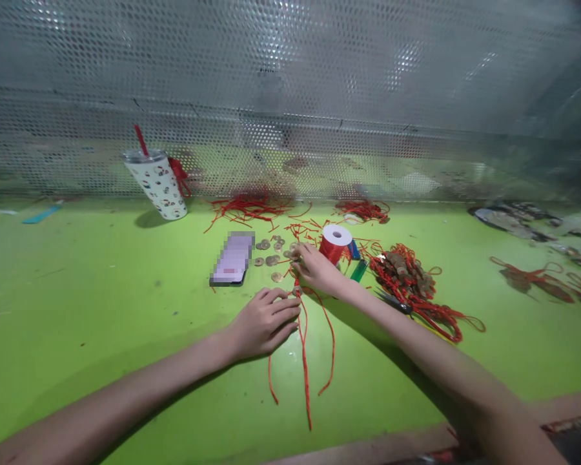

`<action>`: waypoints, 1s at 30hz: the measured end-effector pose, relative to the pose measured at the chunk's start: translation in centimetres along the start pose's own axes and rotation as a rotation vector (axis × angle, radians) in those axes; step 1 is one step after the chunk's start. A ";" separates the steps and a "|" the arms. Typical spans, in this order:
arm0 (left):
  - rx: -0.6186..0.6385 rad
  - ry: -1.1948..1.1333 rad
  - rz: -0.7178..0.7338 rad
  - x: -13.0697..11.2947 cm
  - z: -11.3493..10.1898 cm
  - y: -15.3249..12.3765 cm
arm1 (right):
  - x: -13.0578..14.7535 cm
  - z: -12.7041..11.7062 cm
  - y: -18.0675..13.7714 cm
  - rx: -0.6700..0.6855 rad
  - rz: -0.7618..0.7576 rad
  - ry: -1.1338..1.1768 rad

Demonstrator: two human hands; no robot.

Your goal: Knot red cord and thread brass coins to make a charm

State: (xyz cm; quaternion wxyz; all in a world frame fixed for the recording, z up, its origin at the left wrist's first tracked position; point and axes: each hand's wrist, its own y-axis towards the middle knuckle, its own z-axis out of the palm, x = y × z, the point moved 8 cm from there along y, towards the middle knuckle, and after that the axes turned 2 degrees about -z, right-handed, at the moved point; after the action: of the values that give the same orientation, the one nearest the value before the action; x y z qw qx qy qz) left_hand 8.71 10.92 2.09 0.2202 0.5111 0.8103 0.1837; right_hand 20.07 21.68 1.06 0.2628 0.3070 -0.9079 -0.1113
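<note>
My left hand (274,321) lies low over the table, its fingers bent together at a red cord (304,349) strung with a round brass-coloured coin (297,291). Loose cord ends trail from there toward me. Just beyond, my right hand (317,268) has its fingertips pinched on what looks like another coin, at the edge of a scatter of loose coins (272,260). The fingers partly cover that coin. Near the right hand stands a spool of red cord (333,248) with a white top.
A phone (233,258) lies left of the coins, behind it a tilted-looking tumbler (157,184) with a red straw. On the right are a pile of corded coins (407,274), black-handled scissors (397,303) and a green tool (359,270). Red cord scraps (249,206) lie by the perforated metal screen (213,155).
</note>
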 end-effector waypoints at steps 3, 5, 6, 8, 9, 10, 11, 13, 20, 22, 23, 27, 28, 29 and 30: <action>-0.009 -0.005 0.004 0.0 0.0 0.0 | 0.1 0.3 -0.1 0.016 -0.027 -0.040; -0.002 -0.003 0.000 0.1 0.0 0.0 | 0.1 0.5 -0.1 0.008 -0.024 -0.058; 0.002 0.000 -0.004 0.1 0.1 0.0 | 0.0 0.5 0.0 -0.003 -0.019 -0.063; 0.007 0.013 -0.016 0.3 0.2 -0.1 | -0.1 0.4 0.4 -0.035 0.000 -0.072; 0.006 0.022 -0.025 0.4 0.2 -0.1 | -0.2 0.4 0.6 -0.047 0.013 -0.083; 0.001 0.032 -0.034 0.5 0.2 -0.1 | -0.3 0.4 0.8 -0.055 0.027 -0.098; -0.005 0.043 -0.045 0.6 0.2 -0.1 | -0.4 0.4 1.0 -0.060 0.042 -0.115; -0.016 0.063 -0.064 0.7 0.1 -0.1 | -0.5 0.6 1.4 -0.065 0.066 -0.139; 0.002 0.066 -0.091 0.9 0.1 0.0 | 1.0 0.4 1.1 -0.054 0.031 -0.101; 0.008 0.036 -0.070 0.7 0.0 0.0 | 2.2 -0.3 -0.1 -0.051 -0.022 -0.054; 0.013 0.014 -0.053 0.6 0.0 0.1 | 2.8 -0.7 -0.9 -0.043 -0.041 -0.029; 0.026 -0.059 0.011 -0.3 -0.3 -0.3 | 5.0 -0.7 -4.9 0.122 -0.078 0.029; 0.027 -0.070 0.022 -0.6 -0.4 -0.4 | 5.5 -0.7 -5.9 0.153 -0.087 0.030; 0.031 -0.084 0.031 -0.9 -0.5 -0.6 | 6.0 -0.9 -6.7 0.160 -0.092 0.035; 0.036 -0.103 0.039 -1.2 -0.6 -0.8 | 6.4 -0.9 -7.5 0.169 -0.098 0.052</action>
State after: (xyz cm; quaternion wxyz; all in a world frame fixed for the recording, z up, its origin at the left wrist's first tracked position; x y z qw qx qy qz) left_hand 8.27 9.47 2.41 0.2487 0.5393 0.7910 0.1467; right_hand 20.01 11.81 1.75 0.2537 0.3750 -0.8908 -0.0392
